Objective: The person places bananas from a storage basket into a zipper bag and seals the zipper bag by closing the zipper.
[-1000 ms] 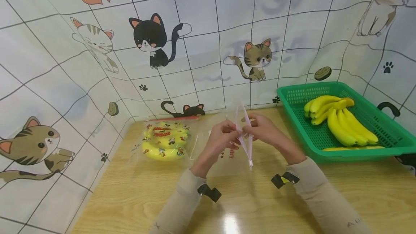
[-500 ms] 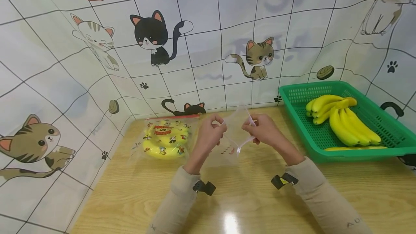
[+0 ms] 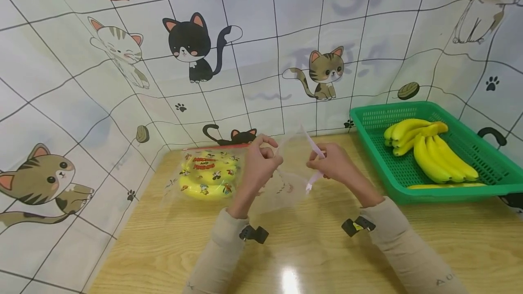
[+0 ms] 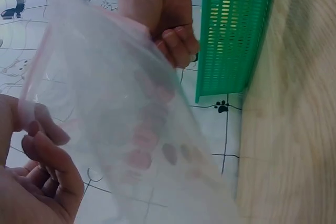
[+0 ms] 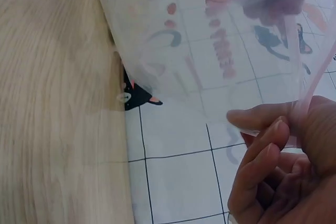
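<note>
Both hands hold up a clear zip bag (image 3: 288, 180) with small printed figures and a pink zip strip, above the middle of the wooden table (image 3: 310, 248). My left hand (image 3: 260, 161) pinches one side of the bag's mouth; my right hand (image 3: 328, 163) pinches the pink strip on the other side. The mouth is pulled apart between them. The clear zip bag (image 4: 121, 129) fills the left wrist view, with my left hand (image 4: 37, 166) at lower left. In the right wrist view my right hand (image 5: 278, 161) grips the edge of the clear zip bag (image 5: 210, 40).
A second bag (image 3: 208, 173) printed with cartoons, holding yellow bananas, lies at the table's back left. A green basket (image 3: 367, 121) with a bunch of bananas (image 3: 433, 149) stands at the right. Cat-patterned tiled walls close in the back and left.
The hands have moved apart, pulling the bag's mouth open. The left hand has shifted left and slightly up. The pink strip has swung from hanging down to slanting across the right hand.
</note>
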### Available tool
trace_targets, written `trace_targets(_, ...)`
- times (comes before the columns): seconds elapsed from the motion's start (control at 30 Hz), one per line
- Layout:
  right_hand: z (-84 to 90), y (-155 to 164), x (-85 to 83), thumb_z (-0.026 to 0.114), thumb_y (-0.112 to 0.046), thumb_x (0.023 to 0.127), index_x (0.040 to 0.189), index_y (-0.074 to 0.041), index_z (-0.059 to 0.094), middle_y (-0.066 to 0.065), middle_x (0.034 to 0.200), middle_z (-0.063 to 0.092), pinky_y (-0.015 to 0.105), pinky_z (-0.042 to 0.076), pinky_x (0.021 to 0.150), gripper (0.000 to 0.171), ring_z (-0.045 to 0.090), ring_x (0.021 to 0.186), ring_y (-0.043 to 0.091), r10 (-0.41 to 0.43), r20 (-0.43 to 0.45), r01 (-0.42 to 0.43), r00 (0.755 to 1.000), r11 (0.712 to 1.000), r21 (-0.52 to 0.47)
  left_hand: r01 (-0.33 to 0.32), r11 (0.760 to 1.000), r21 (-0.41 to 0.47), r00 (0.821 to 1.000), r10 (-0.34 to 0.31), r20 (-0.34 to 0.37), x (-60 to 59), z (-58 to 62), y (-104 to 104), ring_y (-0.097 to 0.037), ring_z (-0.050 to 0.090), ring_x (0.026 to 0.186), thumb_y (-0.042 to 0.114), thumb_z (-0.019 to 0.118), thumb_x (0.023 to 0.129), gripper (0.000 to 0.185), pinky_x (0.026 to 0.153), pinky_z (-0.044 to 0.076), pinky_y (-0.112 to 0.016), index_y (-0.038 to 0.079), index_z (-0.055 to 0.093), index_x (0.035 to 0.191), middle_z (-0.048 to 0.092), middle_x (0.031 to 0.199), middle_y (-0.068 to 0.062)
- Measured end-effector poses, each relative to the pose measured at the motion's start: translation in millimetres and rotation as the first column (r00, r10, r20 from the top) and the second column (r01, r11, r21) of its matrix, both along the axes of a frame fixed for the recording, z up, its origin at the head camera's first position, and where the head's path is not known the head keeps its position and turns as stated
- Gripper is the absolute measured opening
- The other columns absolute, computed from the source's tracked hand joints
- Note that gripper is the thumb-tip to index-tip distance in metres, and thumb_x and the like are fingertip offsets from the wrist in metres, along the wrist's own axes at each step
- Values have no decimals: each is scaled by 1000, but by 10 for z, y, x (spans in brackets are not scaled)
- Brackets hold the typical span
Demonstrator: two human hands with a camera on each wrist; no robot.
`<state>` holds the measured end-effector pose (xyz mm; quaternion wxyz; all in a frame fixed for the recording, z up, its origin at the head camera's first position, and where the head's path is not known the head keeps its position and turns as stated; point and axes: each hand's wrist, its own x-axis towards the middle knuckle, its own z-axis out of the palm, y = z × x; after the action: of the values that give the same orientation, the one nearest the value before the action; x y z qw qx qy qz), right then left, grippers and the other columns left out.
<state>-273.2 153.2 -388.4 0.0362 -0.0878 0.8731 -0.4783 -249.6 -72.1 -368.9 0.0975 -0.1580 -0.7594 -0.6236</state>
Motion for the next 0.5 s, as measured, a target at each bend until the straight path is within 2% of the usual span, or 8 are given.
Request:
trace_targets(0.13,-4,96,-32,70,-12,94,100,0,63,3,66,54,24,37,44,15,44,49,12,15,67,-15,998,1000,3,-52,997,59,993,58,-99,36,85,-59,-11,22,45,-8,56,77,28,47,24,-27,4,60,102,32,50,6)
trace_targets(0.3,18,180,-41,64,-9,95,100,3,61,-2,58,47,24,33,45,14,38,46,10,41,71,-43,997,999,32,-154,986,69,962,166,-217,78,175,-132,-12,16,51,-13,48,70,30,52,17,-28,-2,60,94,25,53,4)
trace_targets(0.37,28,197,-37,63,-10,95,104,5,62,-3,56,45,25,33,46,17,36,45,10,51,72,-54,996,998,45,-204,978,55,942,211,-262,88,191,-145,-12,15,53,-13,44,67,30,60,29,-24,-1,60,90,23,54,3)
trace_targets(0.47,34,205,-26,62,-12,95,111,6,63,-4,53,41,26,32,47,24,34,45,10,57,90,-63,994,995,71,-278,960,34,896,272,-352,98,192,-153,-12,15,55,-13,41,64,30,64,27,-27,0,58,86,22,56,2)
trace_targets(0.5,32,206,-23,62,-13,96,113,6,63,-4,53,41,27,33,47,26,34,45,10,58,93,-65,994,995,77,-294,955,32,881,283,-380,99,192,-153,-13,16,56,-13,41,65,29,70,31,-27,-1,58,85,22,56,1)
